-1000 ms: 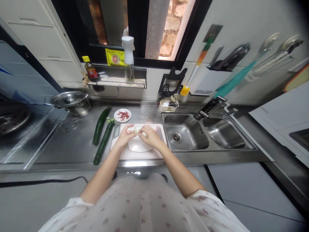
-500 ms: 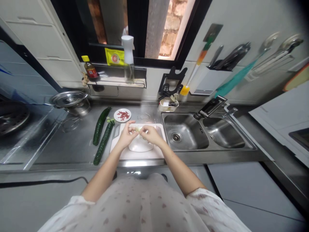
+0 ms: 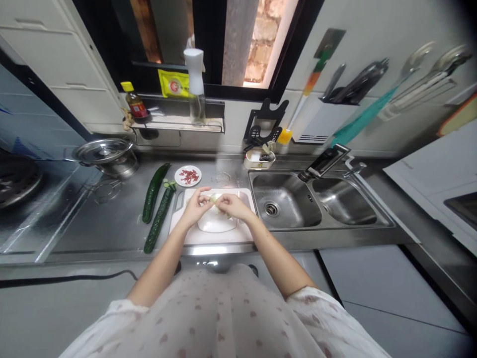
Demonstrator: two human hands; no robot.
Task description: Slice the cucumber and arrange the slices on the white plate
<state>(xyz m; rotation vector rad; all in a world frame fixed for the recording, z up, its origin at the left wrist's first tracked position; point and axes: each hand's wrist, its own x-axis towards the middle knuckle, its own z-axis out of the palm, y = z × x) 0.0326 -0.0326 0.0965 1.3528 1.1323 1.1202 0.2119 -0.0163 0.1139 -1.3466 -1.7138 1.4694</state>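
Note:
Over the cutting board (image 3: 182, 236), my left hand (image 3: 196, 208) and my right hand (image 3: 233, 205) meet fingertip to fingertip. Between them is a small pale green-white piece (image 3: 213, 198), mostly hidden by the fingers; its kind is too small to tell. Thumb and finger of each hand pinch at it, while other fingers of my left hand stay raised. Below the hands a white dish (image 3: 217, 227) rests on the board. Two cucumbers (image 3: 154, 194) lie left of the board, with a few cut slices (image 3: 168, 183) by the nearer one. Behind the board stands a small plate (image 3: 180, 182) of chopped red bits.
To the right is a double steel sink (image 3: 290, 199) with a black faucet (image 3: 316, 166). A lidded pot (image 3: 119, 161) stands at the back left. The wall shelf holds a sauce bottle (image 3: 136, 104) and a spray bottle (image 3: 196, 94). A knife holder (image 3: 322, 119) hangs above the sink.
The view has shifted slightly. Both hands keep their pinch on the pale piece in nearly the same spot, with only small finger movement.

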